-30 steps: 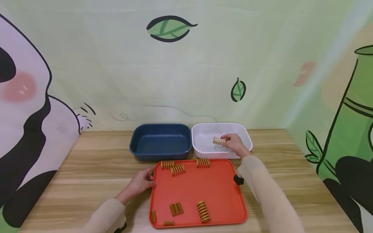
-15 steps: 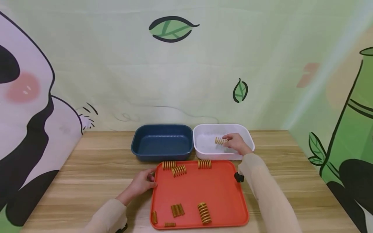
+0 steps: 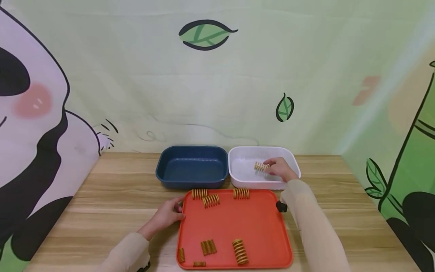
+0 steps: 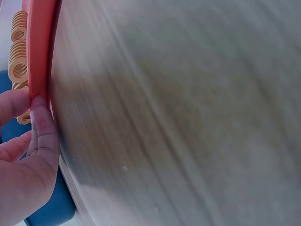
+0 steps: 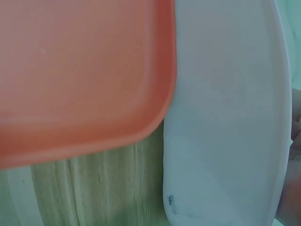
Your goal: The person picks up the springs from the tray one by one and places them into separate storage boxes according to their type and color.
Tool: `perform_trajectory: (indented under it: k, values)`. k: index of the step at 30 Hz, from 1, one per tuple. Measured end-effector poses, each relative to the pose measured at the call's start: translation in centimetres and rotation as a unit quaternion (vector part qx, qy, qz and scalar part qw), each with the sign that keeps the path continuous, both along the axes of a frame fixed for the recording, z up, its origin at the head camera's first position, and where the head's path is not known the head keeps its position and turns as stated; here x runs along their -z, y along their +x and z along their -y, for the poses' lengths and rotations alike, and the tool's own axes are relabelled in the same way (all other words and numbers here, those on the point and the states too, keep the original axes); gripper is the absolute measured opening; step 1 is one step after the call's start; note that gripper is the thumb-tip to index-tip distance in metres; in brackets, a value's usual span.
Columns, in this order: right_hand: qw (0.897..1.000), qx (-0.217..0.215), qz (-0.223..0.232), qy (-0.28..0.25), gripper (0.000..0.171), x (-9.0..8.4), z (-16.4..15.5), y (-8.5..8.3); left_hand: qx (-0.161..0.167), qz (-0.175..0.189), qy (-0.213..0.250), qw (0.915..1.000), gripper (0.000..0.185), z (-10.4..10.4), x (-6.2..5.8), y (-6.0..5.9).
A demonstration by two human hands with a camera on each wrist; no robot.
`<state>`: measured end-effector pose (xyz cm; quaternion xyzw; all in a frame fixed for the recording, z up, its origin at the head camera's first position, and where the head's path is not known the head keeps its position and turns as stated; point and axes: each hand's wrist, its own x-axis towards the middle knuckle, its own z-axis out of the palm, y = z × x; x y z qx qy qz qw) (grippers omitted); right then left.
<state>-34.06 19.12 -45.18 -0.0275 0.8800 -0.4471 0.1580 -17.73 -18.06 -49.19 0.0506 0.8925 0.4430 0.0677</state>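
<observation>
Right hand (image 3: 280, 170) still pinches the spring (image 3: 261, 166), low inside the white bin (image 3: 238, 177), center-right; barely moved, fingers not yet opened. Left hand (image 3: 170, 213) keeps gripping the red tray (image 3: 238, 223) edge.

A small gold coil spring (image 3: 261, 166) lies on its side, pinched at one end by the fingers (image 3: 272, 166) of the right hand (image 3: 280, 170), inside the white rectangular bin (image 3: 244, 177), toward its right half. The spring points leftward from the hand. The left hand (image 3: 168, 215) grips the left rim of the flat red tray (image 3: 238, 223) near its far corner; the wrist view shows its thumb (image 4: 44, 127) pressed against that rim.
</observation>
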Motion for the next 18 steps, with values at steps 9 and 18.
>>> perform_trajectory:
  k: [9, 18]
  values:
    - [1.000, 0.006, -0.001, 0.005, 0.039, 0.50, 0.01, -0.14, 0.000, -0.001, 0.001, 1.0000, 0.055, -0.02, 0.16, 0.01]
    - [0.999, 0.018, -0.002, 0.032, 0.035, 0.56, 0.30, -0.06, -0.009, 0.004, 0.001, 1.0000, 0.055, -0.15, -0.09, 0.25]
